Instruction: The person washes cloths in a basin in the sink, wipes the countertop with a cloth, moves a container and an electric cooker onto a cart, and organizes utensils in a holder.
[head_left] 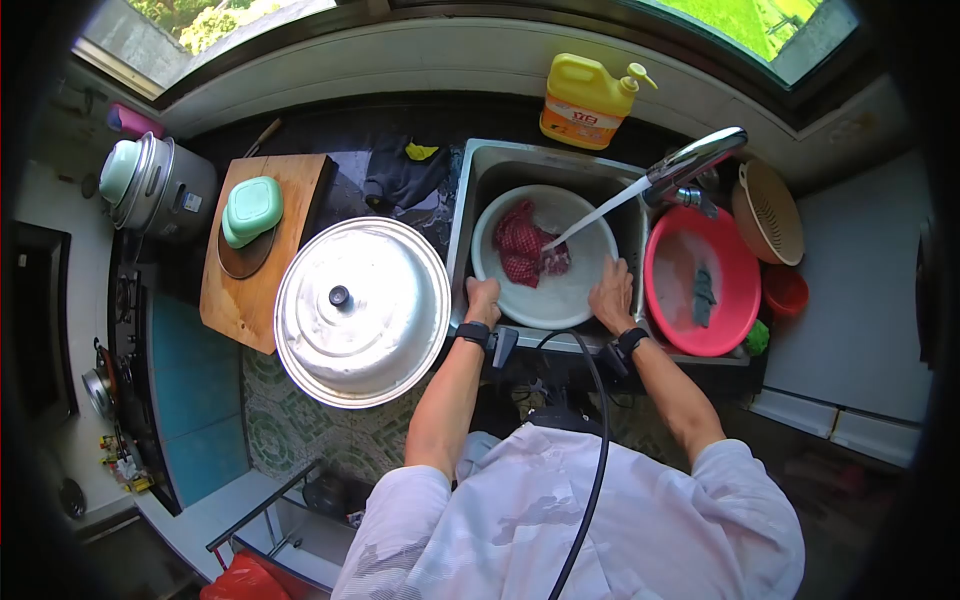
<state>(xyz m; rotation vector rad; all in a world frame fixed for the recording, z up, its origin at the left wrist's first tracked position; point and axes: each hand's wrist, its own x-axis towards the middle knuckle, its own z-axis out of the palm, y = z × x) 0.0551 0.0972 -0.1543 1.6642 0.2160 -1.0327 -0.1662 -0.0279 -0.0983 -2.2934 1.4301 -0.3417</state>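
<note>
A white basin (545, 308) stands in the metal sink (462, 210), with a red patterned cloth (520, 245) lying in its water. Water runs from the faucet (690, 165) into the basin beside the cloth. My left hand (483, 300) is at the basin's lower left rim, its fingers curled round the edge. On the right rim, my right hand (611, 293) holds the basin with its fingers on the edge. To the right of the sink, a pink basin (740, 300) holds water and a dark green cloth (703, 295).
Left of the sink lies a large metal lid (362, 310), near a cutting board (225, 300) with a green container (253, 208). A yellow soap bottle (585, 105) stands behind the sink. A tan colander (768, 215) and red bowl (786, 290) are at right.
</note>
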